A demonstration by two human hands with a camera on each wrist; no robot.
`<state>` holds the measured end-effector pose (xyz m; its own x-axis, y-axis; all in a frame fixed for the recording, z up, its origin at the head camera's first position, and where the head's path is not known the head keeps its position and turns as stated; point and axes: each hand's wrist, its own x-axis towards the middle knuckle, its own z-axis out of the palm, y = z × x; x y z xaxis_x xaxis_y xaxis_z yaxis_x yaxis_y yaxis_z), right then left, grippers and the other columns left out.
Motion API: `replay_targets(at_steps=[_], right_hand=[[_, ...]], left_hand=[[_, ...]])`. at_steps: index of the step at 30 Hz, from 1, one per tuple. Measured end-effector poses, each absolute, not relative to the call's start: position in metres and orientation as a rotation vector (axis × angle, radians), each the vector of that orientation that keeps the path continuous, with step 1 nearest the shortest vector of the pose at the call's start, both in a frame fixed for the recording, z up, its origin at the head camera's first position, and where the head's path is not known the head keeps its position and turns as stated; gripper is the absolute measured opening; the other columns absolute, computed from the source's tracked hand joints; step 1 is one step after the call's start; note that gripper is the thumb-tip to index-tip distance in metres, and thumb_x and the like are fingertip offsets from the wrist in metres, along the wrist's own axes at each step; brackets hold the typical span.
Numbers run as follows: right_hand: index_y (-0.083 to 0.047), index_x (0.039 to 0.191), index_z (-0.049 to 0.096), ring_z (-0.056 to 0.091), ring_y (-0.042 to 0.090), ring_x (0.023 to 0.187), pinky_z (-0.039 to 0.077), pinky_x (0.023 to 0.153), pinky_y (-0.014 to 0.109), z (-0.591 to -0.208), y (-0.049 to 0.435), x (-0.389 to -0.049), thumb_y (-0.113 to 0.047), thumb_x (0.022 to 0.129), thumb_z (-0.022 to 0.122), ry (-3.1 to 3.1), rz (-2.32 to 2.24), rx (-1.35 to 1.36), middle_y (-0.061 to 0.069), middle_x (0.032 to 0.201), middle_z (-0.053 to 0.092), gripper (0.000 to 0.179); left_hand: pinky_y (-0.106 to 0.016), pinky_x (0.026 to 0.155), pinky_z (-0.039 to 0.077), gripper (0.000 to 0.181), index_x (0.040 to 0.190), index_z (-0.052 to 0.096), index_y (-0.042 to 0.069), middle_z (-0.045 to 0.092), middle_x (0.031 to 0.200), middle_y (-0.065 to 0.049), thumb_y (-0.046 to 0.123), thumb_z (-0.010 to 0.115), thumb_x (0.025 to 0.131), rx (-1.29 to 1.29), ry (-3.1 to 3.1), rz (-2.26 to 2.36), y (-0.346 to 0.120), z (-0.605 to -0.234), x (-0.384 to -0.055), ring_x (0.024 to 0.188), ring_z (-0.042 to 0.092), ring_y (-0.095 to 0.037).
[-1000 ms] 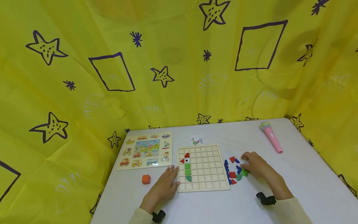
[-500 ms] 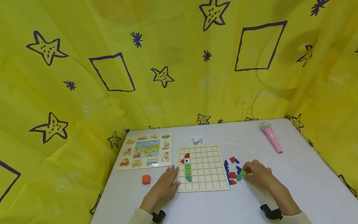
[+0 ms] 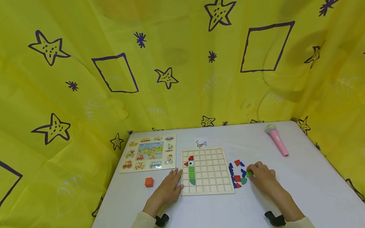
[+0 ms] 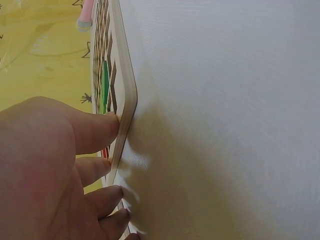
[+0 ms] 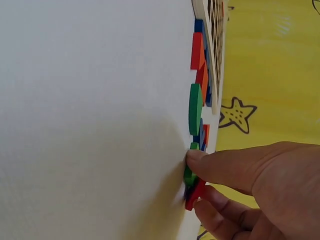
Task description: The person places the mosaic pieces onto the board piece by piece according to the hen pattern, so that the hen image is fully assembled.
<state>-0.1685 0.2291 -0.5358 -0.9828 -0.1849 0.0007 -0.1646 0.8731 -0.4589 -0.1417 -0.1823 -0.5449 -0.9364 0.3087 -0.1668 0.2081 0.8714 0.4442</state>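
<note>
- Green piece [image 5: 189, 174] to the right of the board [image 3: 209, 171], past most of the loose pieces, pinched between thumb and curled fingertips of the right hand [image 3: 262, 178]; impossible to tell whether touching the table [image 3: 216, 210] or slightly raised.
- Red piece [image 5: 197, 192] beside the green one, also at those fingertips; firmness of any hold on it hard to tell.
- Left hand [image 3: 168, 187] at the left edge of the board, fingers extended and relaxed, tips and thumb touching the rim, grasping nothing.
- Set in the board's second column from the left, far to near: red quarter-round [image 3: 190, 158], eye tile [image 3: 191, 163], two green squares [image 3: 191, 175], green quarter-round [image 3: 192, 182]; left of the eye, red triangle [image 3: 186, 164].
- Scattered between the board's right edge and the right hand: blue pieces [image 3: 231, 169], red square [image 3: 237, 178], loose red triangle [image 3: 238, 185] and curved green tile [image 3: 243, 180].
- Just beyond the board's far edge, small card [image 3: 201, 143] with a coloured figure.
- Left of the board, vehicle puzzle [image 3: 171, 166] and, nearer, orange cube [image 3: 149, 182].
- Well right of and beyond the board, pink microphone [image 3: 278, 140].
- Behind the board and table, yellow curtain [image 3: 176, 104] with dark-outlined stars.
</note>
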Motion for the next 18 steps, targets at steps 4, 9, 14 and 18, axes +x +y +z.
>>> replay_targets(at_steps=[4, 9, 14, 18], right_hand=[[-0.004, 0.113, 0.073, 0.059, 0.036, 0.101, 0.039, 0.077, 0.048, -0.534, 0.224, -0.165, -0.007, 0.089, 0.081, 2.987, -0.696, -0.288, 0.014, 0.105, 0.062, 0.025], [-0.004, 0.109, 0.073, 0.060, 0.030, 0.095, 0.038, 0.077, 0.047, -0.532, 0.224, -0.162, -0.006, 0.089, 0.082, 2.964, -0.653, -0.278, 0.009, 0.099, 0.060, 0.022], [-0.005, 0.107, 0.073, 0.060, 0.031, 0.095, 0.038, 0.075, 0.048, -0.531, 0.229, -0.161, -0.006, 0.090, 0.080, 2.977, -0.646, -0.286, 0.010, 0.100, 0.061, 0.018], [-0.003, 0.108, 0.072, 0.060, 0.040, 0.099, 0.041, 0.077, 0.056, -0.531, 0.236, -0.162, -0.005, 0.091, 0.078, 3.013, -0.649, -0.262, 0.018, 0.106, 0.063, 0.018]], left_hand=[[-0.061, 0.127, 0.028, 0.069, 0.166, 0.034, 0.011, 0.028, 0.173, -0.013, 0.036, 0.058, 0.107, 0.375, 2.802, 0.632, -0.182, -0.545, -0.142, 0.161, 0.023, -0.039], [-0.061, 0.127, 0.028, 0.069, 0.166, 0.034, 0.013, 0.028, 0.174, -0.013, 0.037, 0.058, 0.107, 0.363, 2.792, 0.639, -0.182, -0.544, -0.142, 0.161, 0.023, -0.038], [-0.061, 0.127, 0.028, 0.068, 0.166, 0.034, 0.012, 0.028, 0.174, -0.013, 0.037, 0.058, 0.107, 0.364, 2.794, 0.635, -0.182, -0.544, -0.142, 0.161, 0.023, -0.039], [-0.061, 0.127, 0.027, 0.068, 0.166, 0.034, 0.012, 0.028, 0.174, -0.013, 0.037, 0.058, 0.107, 0.361, 2.797, 0.632, -0.182, -0.544, -0.142, 0.161, 0.023, -0.039]])
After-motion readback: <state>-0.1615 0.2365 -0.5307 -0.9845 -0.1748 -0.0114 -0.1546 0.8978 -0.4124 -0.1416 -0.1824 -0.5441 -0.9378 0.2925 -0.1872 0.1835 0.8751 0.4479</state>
